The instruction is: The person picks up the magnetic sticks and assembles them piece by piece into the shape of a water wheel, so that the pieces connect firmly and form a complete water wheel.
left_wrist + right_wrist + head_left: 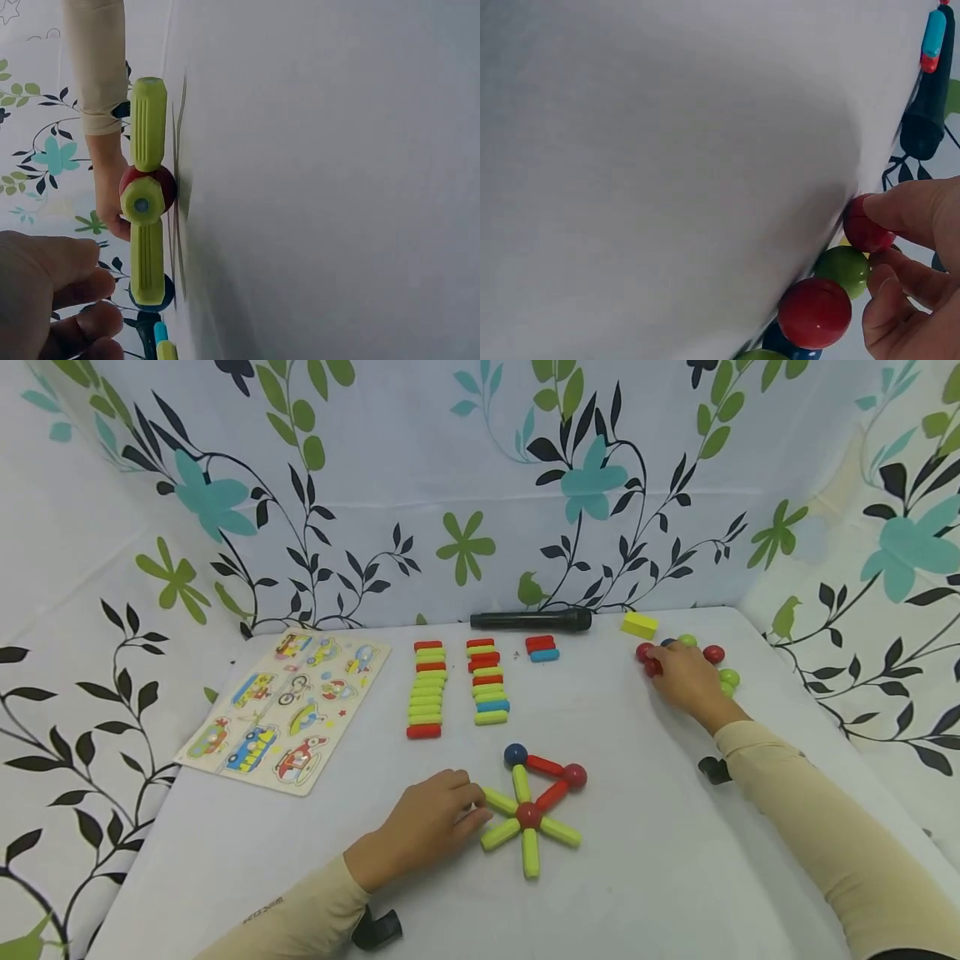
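Right hand pinching a red ball from the ball cluster right of the stick-and-ball star, left hand steadying star's yellow stick, fingers loosely curled; probably needing carry back to star.

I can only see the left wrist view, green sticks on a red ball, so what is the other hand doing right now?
Observer: The right hand is at the far right of the table, in a cluster of loose balls.
Operator: Has it got one?
Observer: In the right wrist view its fingertips pinch a red ball; a green ball lies just beside it.
Operator: And my structure, how big is it?
Observer: From the head view, five green sticks fan out from the red centre ball, and two red sticks link a blue ball and another red one. The left hand touches its left side.
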Tool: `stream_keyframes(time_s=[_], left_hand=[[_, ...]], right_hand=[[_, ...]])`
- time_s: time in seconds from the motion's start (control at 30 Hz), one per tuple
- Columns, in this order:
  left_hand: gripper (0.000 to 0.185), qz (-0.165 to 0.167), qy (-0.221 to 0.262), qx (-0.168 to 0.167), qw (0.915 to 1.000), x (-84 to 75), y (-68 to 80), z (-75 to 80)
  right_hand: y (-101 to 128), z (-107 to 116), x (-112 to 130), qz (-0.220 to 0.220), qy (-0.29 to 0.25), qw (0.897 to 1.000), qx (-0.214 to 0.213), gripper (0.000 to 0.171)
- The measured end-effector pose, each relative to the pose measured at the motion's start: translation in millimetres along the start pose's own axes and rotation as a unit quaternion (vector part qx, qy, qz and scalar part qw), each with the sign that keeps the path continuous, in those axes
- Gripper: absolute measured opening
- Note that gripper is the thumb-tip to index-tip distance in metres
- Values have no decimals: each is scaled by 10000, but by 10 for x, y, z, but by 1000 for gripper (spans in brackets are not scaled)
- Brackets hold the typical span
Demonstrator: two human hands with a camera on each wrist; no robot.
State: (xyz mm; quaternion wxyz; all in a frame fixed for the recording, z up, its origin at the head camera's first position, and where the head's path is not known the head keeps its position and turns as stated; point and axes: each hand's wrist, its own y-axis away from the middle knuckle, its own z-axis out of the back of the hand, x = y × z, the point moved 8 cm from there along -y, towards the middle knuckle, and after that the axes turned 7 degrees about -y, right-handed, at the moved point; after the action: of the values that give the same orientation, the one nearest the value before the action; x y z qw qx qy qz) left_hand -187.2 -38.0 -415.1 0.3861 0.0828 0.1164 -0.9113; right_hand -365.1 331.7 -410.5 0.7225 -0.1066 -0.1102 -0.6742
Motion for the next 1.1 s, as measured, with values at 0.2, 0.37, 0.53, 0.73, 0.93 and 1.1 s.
stream_keyframes(time_s=[0.2, 0.37, 0.53, 0.73, 0.93, 1.1], left_hand=[[35, -214, -176, -107, 9996, 57, -50, -11], [31, -354, -161, 80, 9992, 38, -81, -87], [29, -334, -270, 16, 9991, 7, -105, -63], [28, -274, -298, 62, 9992, 11, -128, -59], [28, -268, -308, 76, 9991, 22, -141, -82], [29, -230, -262, 70, 9994, 30, -149, -81]], right_hand=[[-1, -24, 18, 161, 24, 9998, -139, 44], [-2, -48, 32, 59, 3, 10000, -29, 43], [21, -60, 32, -66, -12, 9998, 189, 50], [44, -87, 81, -36, -146, 9993, 334, 51], [41, -139, 186, 75, -431, 9978, 503, 52], [60, -154, 559, 552, -936, 9918, 672, 47]])
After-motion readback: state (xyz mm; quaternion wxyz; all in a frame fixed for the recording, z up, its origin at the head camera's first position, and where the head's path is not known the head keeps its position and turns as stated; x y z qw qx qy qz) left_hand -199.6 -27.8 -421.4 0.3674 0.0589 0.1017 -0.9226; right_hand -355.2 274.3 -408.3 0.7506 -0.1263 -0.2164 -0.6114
